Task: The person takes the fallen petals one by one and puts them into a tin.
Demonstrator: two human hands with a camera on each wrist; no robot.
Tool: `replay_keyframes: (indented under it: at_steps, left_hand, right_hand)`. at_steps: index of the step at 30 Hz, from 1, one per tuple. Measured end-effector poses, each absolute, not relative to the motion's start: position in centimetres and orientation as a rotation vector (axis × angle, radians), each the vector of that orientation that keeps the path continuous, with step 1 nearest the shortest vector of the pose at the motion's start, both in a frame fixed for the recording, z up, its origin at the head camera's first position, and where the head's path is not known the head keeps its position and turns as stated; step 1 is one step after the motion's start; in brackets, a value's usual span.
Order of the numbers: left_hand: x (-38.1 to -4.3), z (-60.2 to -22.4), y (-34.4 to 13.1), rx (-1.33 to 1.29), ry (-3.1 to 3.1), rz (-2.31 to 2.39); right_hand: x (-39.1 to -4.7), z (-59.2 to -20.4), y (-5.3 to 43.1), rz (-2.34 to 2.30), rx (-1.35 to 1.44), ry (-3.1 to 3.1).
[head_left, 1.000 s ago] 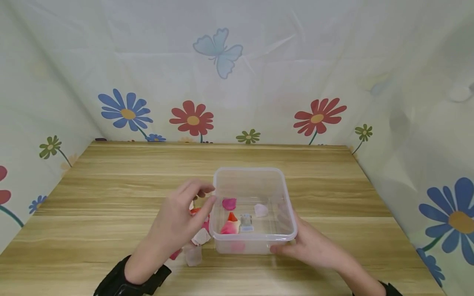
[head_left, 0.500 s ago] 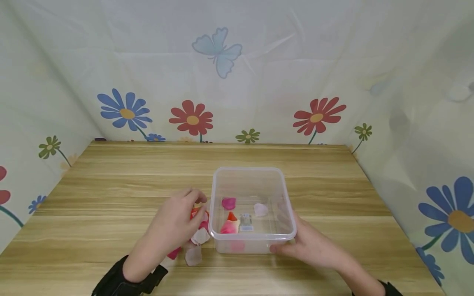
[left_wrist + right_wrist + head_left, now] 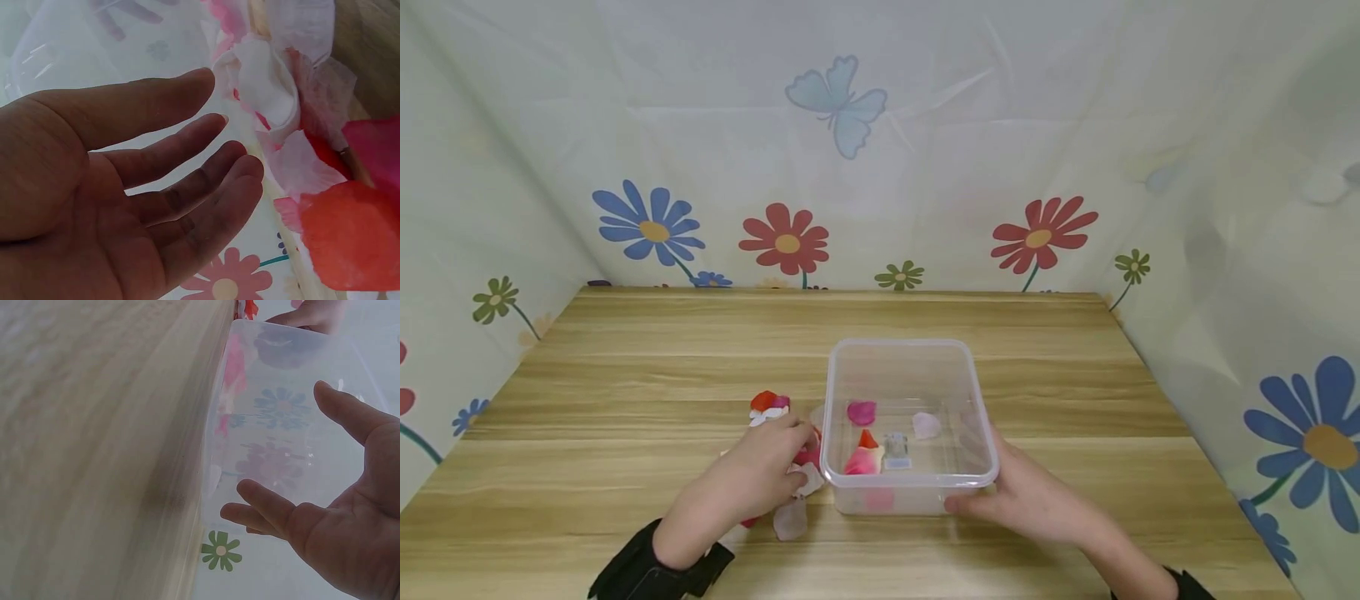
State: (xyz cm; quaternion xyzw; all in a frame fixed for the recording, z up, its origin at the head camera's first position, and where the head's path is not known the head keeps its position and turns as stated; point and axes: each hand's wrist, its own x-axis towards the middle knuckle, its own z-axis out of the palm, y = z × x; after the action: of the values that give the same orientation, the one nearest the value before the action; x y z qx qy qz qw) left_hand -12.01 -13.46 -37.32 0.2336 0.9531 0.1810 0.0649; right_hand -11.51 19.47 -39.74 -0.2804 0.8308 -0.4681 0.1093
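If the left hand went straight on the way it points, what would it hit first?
The left hand would likely meet the loose petals first, before the clear box; its height above them is hard to judge.

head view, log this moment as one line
box: open-topped, petals inside | loose petals: left of box | left hand: at loose petals, nothing visibly held | right hand: at box's right side

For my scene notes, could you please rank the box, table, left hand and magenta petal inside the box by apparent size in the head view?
1. Table
2. Box
3. Left hand
4. Magenta petal
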Motion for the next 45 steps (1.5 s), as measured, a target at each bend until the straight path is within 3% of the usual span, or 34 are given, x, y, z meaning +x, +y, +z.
replay_keyframes:
  at_steps: [14,45]
  left_hand:
    - [-12.6,-38.8,-13.6,0.757,2.863,0.540]
    - [-12.8,-37.3,-14.3,0.653,2.768,0.620]
  right_hand:
    - [-11.5,-39.7,19.4,-1.381,-0.810,2.436]
    - [-11.5,-39.7,19.4,-1.361,-0.788,2.471]
